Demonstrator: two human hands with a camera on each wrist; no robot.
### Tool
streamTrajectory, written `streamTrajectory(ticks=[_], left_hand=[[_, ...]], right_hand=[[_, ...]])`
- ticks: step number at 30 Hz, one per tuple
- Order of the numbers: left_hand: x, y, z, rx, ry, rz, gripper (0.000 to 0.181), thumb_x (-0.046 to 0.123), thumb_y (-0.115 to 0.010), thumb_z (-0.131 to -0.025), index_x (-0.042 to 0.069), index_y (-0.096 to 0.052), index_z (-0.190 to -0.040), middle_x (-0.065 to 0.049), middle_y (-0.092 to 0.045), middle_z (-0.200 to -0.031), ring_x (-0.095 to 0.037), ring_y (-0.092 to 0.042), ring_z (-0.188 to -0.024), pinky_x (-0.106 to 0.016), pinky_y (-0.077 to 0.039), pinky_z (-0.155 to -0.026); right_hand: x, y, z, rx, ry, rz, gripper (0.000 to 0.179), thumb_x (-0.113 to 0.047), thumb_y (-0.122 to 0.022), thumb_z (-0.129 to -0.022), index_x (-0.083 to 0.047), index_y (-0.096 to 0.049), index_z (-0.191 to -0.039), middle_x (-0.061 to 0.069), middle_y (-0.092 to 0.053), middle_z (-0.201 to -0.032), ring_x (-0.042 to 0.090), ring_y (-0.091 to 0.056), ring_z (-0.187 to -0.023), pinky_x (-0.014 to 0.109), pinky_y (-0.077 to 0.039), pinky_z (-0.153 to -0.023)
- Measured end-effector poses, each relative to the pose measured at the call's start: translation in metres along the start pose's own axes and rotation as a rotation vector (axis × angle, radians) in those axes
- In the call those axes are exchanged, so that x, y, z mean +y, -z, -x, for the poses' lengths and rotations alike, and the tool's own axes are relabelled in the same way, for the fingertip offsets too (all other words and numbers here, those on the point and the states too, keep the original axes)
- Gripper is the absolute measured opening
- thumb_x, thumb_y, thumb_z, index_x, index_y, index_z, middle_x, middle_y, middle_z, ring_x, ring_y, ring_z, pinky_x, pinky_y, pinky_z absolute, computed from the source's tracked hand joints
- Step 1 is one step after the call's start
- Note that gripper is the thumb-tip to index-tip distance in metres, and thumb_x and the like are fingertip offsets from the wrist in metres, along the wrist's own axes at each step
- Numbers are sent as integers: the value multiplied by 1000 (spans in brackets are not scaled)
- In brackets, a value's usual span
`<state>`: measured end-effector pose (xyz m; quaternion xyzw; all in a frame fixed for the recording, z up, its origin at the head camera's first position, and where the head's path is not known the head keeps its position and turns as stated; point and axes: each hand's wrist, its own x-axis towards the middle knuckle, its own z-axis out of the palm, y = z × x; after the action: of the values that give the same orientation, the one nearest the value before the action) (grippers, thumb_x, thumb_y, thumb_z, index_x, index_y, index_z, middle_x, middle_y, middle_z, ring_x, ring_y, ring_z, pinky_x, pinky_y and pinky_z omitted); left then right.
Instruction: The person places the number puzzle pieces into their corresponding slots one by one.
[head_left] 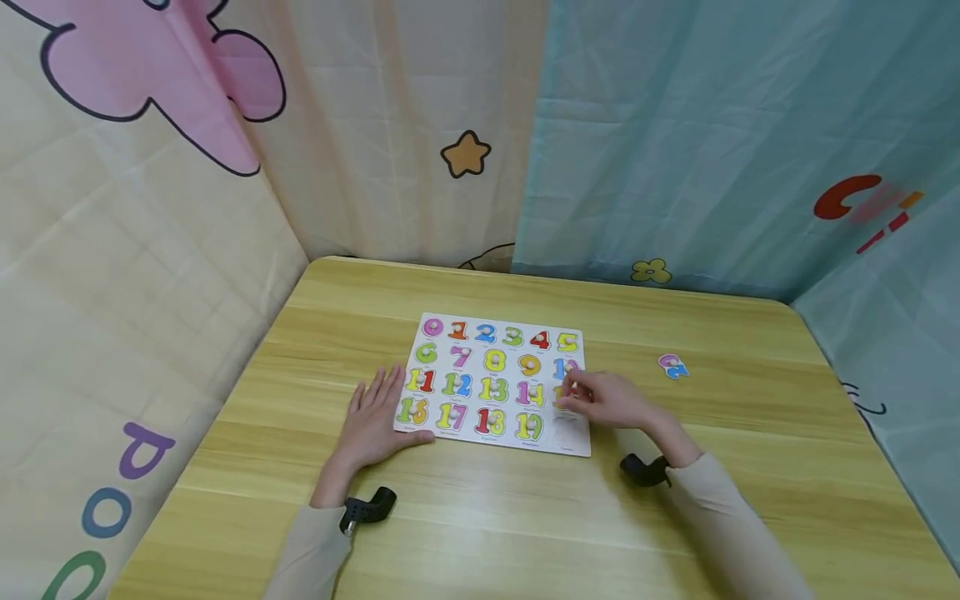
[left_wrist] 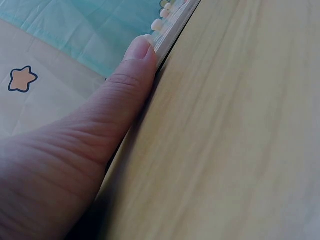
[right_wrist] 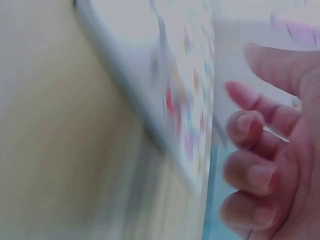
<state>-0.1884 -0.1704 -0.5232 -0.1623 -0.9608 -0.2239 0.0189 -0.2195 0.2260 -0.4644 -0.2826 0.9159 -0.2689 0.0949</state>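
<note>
A white number puzzle board (head_left: 472, 440) lies on the table, bearing rows of colourful knobbed number pieces. My left hand (head_left: 371, 421) rests flat at its left edge, fingers straight. In the left wrist view the left thumb (left_wrist: 117, 92) touches the board's edge. Over the board's right side hovers my right hand (head_left: 609, 398), partly covering the pieces at the right ends of the middle rows. The right wrist view, blurred, shows the right hand (right_wrist: 270, 150) with thumb and index finger apart, other fingers loosely curled, nothing between them. The board's lower right corner shows no coloured piece.
A pink and blue number piece (head_left: 672, 366) lies alone on the wooden table (head_left: 480, 533), right of the board. Patterned curtains (head_left: 405, 125) stand behind the table and along its sides. Each wrist wears a black camera mount, such as the left camera mount (head_left: 369, 508).
</note>
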Motion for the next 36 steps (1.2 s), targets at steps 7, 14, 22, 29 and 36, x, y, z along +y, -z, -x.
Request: streamTrajectory(ticks=[7, 14, 22, 29, 36], left_hand=[[0, -1, 0, -25, 12, -4, 119, 76, -60, -71, 4, -11, -152, -11, -10, -158, -30, 0, -143, -50, 5, -111], [-1, -3, 1, -32, 13, -1, 119, 76, -59, -71, 5, -10, -152, -11, -9, -158, -30, 0, -143, -49, 5, -111], [0, -2, 1, -21, 12, 2, 118, 74, -62, -71, 4, -12, -152, -12, -10, -157, -31, -1, -143, -51, 4, -111], [1, -1, 0, -10, 7, -3, 117, 74, -62, -71, 3, -14, -152, -12, -11, -157, -31, -2, -143, -51, 4, -111], [0, -1, -1, -3, 3, -4, 117, 73, -62, -71, 3, -14, -152, -12, -12, -157, -32, -3, -143, -51, 4, -111]], right_hand=[[65, 42, 30, 332, -162, -21, 19, -25, -63, -93, -8, -60, -99, 1, -52, -71, 15, -44, -57, 28, -36, -49], [96, 66, 57, 295, -379, 85, 37, -26, -61, -94, 4, -55, -115, 13, -60, -87, 22, -54, -66, 37, -42, -58], [105, 66, 63, 222, -429, 133, 34, -31, -62, -93, -1, -59, -110, 11, -62, -89, 24, -55, -75, 37, -41, -63], [110, 64, 66, 248, -421, 124, 26, -23, -60, -94, 0, -60, -108, 14, -62, -91, 29, -57, -79, 43, -43, -67], [118, 61, 73, 321, -396, 14, 23, -12, -59, -94, 8, -59, -105, 15, -59, -87, 27, -53, -78, 38, -43, -67]])
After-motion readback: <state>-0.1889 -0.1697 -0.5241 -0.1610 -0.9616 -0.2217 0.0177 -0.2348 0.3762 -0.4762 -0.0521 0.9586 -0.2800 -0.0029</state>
